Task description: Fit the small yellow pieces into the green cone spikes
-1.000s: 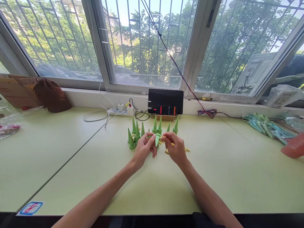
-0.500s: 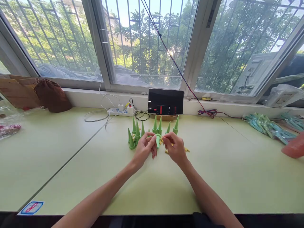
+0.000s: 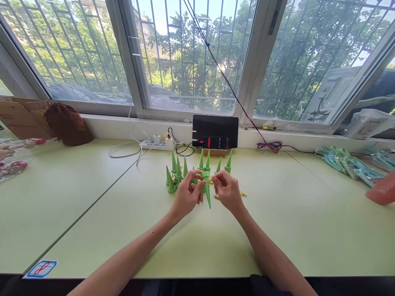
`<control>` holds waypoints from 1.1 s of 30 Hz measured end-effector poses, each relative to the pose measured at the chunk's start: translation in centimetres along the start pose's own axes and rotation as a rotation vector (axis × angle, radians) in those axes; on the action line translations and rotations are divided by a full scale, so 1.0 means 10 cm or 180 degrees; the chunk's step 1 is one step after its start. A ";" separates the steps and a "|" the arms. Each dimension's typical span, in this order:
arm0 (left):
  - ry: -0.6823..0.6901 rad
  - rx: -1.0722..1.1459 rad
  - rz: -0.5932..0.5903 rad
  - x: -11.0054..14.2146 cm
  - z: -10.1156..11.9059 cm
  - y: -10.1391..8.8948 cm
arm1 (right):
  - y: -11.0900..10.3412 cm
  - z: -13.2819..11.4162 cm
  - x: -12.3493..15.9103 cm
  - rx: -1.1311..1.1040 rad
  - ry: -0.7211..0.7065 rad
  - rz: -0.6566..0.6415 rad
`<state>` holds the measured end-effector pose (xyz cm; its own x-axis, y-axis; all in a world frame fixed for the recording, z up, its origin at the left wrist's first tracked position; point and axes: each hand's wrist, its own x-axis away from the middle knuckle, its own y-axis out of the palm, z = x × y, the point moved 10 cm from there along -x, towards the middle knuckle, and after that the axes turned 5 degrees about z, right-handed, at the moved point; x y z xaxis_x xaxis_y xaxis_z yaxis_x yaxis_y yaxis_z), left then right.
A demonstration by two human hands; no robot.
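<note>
My left hand [image 3: 187, 195] is closed on a green plastic watering spike [image 3: 207, 193], gripping it near its wide collar. The spike's tip points down, leaning slightly right. Close to the spike's right side, my right hand [image 3: 228, 191] has thumb and fingers pinched together; whatever is between them is too small to make out. Behind my hands, more green spikes [image 3: 178, 172] stand upright on their collars, points up. Small yellow pieces [image 3: 243, 194] lie on the table around my right hand, partly hidden by it.
On the pale green table [image 3: 277, 230], a dark tablet [image 3: 215, 123] leans at the back with a phone [image 3: 216, 142] before it. A power strip [image 3: 152, 144] with cables lies left of them. Green-blue plastic items [image 3: 345, 162] lie right; a brown pouch [image 3: 69, 124] stands left.
The held spike has turned so its full length now shows, tip lower and toward me. My left fingers have shifted on its collar. My right hand stays nearly in place.
</note>
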<state>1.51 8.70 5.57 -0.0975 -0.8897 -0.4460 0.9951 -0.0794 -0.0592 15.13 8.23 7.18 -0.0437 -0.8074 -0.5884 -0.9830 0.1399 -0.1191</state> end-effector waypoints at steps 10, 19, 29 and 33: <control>0.0356 -0.0712 0.0157 0.05 0.09 -0.03 | 0.03 0.05 0.00 -0.0033 0.0122 -0.0063; 0.0173 -0.0535 0.0443 0.03 0.13 -0.11 | -0.12 -0.03 0.01 0.0118 -0.0125 0.0368; -0.1367 0.0979 -0.0604 0.10 -0.22 0.29 | -0.07 -0.12 0.03 0.0129 -0.0364 0.0203; -0.1581 0.1244 -0.0811 0.14 -0.25 0.36 | -0.03 -0.12 0.03 0.0072 -0.0312 0.0074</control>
<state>4.90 8.29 2.52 -0.4030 -0.9152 0.0076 0.8844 -0.3873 0.2605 15.18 7.27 8.05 -0.0477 -0.7439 -0.6666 -0.9776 0.1718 -0.1217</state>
